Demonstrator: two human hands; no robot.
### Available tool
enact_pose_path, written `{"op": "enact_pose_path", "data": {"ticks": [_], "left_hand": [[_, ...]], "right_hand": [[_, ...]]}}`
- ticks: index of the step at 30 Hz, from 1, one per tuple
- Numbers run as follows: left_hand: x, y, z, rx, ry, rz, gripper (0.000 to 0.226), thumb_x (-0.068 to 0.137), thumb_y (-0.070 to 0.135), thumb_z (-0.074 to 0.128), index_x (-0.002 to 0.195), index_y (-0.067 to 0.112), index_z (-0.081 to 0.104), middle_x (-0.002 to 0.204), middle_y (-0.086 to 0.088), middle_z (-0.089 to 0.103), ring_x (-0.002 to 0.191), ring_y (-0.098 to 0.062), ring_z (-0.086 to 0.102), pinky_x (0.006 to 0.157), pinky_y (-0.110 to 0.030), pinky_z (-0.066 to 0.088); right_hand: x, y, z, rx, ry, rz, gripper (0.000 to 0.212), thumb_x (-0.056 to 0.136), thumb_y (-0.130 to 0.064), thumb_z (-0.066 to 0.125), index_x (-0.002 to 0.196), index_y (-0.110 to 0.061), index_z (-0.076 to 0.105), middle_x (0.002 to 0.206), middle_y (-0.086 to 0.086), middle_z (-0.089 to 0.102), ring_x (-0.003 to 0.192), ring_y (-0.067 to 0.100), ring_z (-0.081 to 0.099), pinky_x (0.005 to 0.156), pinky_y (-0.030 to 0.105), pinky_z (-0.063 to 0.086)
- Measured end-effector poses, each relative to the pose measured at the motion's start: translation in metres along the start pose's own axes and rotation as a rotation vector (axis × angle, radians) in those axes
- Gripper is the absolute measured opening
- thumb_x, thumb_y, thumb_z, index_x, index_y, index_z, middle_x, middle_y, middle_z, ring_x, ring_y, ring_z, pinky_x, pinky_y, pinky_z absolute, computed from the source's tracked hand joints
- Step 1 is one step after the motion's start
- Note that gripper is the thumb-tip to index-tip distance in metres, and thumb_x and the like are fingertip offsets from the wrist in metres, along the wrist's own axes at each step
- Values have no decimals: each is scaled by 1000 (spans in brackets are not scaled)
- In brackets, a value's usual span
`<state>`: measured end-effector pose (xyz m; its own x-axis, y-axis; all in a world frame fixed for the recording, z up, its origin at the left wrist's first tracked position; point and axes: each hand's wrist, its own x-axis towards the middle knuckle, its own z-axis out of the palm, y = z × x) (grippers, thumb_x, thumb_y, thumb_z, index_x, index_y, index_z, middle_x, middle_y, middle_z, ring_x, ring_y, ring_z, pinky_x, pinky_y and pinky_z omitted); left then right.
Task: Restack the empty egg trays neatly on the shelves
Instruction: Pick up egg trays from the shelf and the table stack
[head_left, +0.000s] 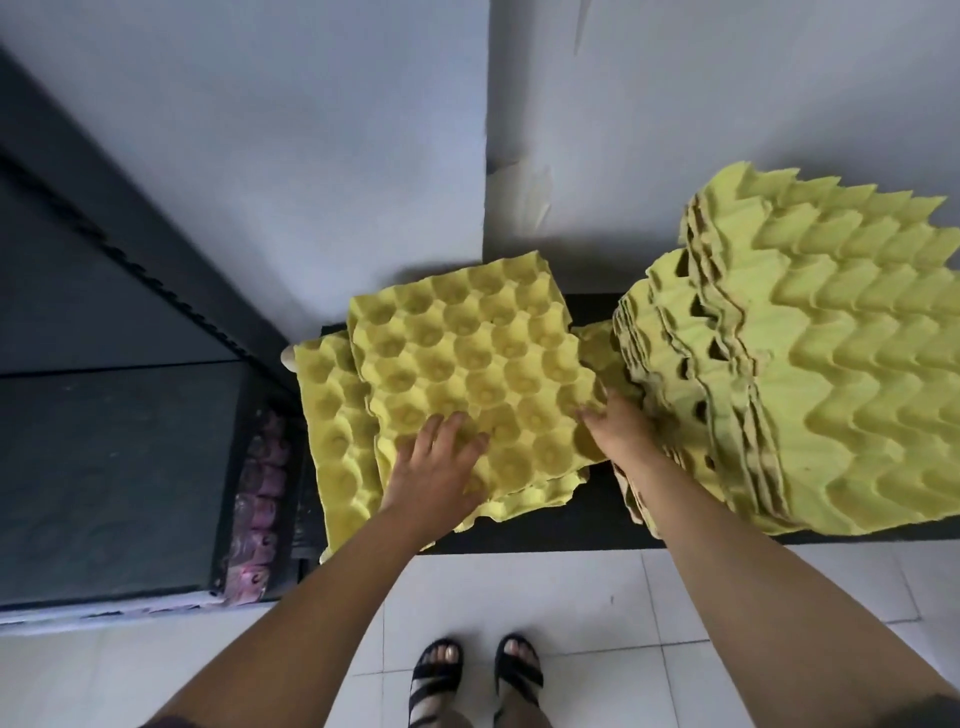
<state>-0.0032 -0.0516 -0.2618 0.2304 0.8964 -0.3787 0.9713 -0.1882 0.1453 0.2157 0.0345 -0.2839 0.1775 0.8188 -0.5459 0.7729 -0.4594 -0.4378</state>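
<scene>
While left grip (436, 457) presses flat-fingered on top tray (467, 358), tall stack (779, 374) crowds right grip (618, 426), closure unclear.

Yellow-green egg trays (467, 364), dimpled in a honeycomb of cups, lie on a black shelf (571, 519); at 3 o'clock a taller stack (805, 364) shows zigzag ridges, tan edges. White floor tiles (545, 613), black sandals (436, 675) at 6 o'clock.

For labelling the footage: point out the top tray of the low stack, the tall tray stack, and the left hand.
top tray (467, 364): head view, a cup near its middle.
tall tray stack (810, 374): head view, its ridged top surface.
left hand (436, 462): head view, back of the hand.
</scene>
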Motion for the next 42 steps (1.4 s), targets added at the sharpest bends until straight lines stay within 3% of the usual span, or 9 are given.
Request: {"op": "enact_pose_path", "data": {"ticks": [6, 9, 14, 21, 28, 31, 35, 40, 42], "left_hand": [[-4, 6, -6, 52, -18, -41, 88, 80, 63, 54, 146, 37, 3, 153, -7, -9, 142, -31, -4, 110, -50, 19], [-10, 9, -18, 41, 40, -39, 86, 79, 51, 62, 146, 36, 10, 154, -8, -2, 141, -34, 7, 105, -54, 30], [-33, 6, -61, -11, 82, 38, 67, 91, 22, 48, 148, 29, 13, 155, -6, 4, 140, -30, 13, 107, -46, 30], [-83, -6, -136, 71, 134, 116, 70, 92, 21, 49, 149, 29, 9, 154, 0, 15, 140, -22, 22, 111, -41, 25], [-144, -20, -189, 185, 286, 173, 75, 88, 16, 53, 149, 30, 12, 154, -1, 19, 138, -24, 25, 109, -45, 25], [-174, -21, -199, 196, 375, 198, 73, 90, 17, 54, 148, 31, 13, 153, -1, 20, 138, -24, 26, 108, -45, 25], [-224, -12, -210, 181, 515, 212, 68, 90, 17, 53, 147, 32, 19, 149, -4, 28, 133, -25, 34, 106, -45, 29], [-311, -3, -211, 130, 667, 227, 71, 69, 12, 76, 133, 22, 47, 121, -12, 57, 101, -31, 61, 83, -48, 50], [-348, -6, -207, 113, 738, 231, 76, 63, 16, 82, 129, 19, 45, 110, -10, 63, 90, -29, 66, 75, -45, 54]], "right_hand": [[-20, -17, -13, -6, 207, -115, 35, 99, -23, 49, 127, -2, 52, 110, 13, 63, 98, 28, 63, 79, 32, 48], [-34, -28, -23, 15, 212, -124, 41, 99, -25, 47, 135, -4, 48, 108, 13, 63, 94, 27, 64, 82, 35, 52], [-71, -38, -45, 103, 228, -120, 45, 99, -27, 48, 138, -6, 44, 110, 17, 64, 82, 22, 60, 80, 37, 54], [-150, -71, -83, 269, 311, -129, 47, 96, -30, 52, 136, -6, 45, 98, 13, 64, 70, 20, 59, 69, 35, 55], [-235, -98, -118, 476, 245, -178, 43, 92, -20, 59, 133, -9, 51, 102, 2, 62, 76, 6, 56, 67, 18, 44], [-269, -101, -125, 539, 244, -236, 49, 91, -18, 59, 138, -11, 45, 118, -2, 57, 92, 8, 53, 89, 24, 42], [-317, -97, -129, 579, 303, -319, 56, 90, -19, 60, 142, -11, 40, 136, 3, 50, 119, 18, 49, 100, 31, 37], [-389, -88, -120, 615, 370, -433, 52, 88, -19, 61, 138, -12, 47, 122, -2, 56, 98, 8, 50, 90, 28, 41], [-419, -87, -112, 623, 371, -465, 46, 88, -17, 62, 132, -12, 52, 113, -8, 57, 90, 6, 52, 83, 25, 43]]}}
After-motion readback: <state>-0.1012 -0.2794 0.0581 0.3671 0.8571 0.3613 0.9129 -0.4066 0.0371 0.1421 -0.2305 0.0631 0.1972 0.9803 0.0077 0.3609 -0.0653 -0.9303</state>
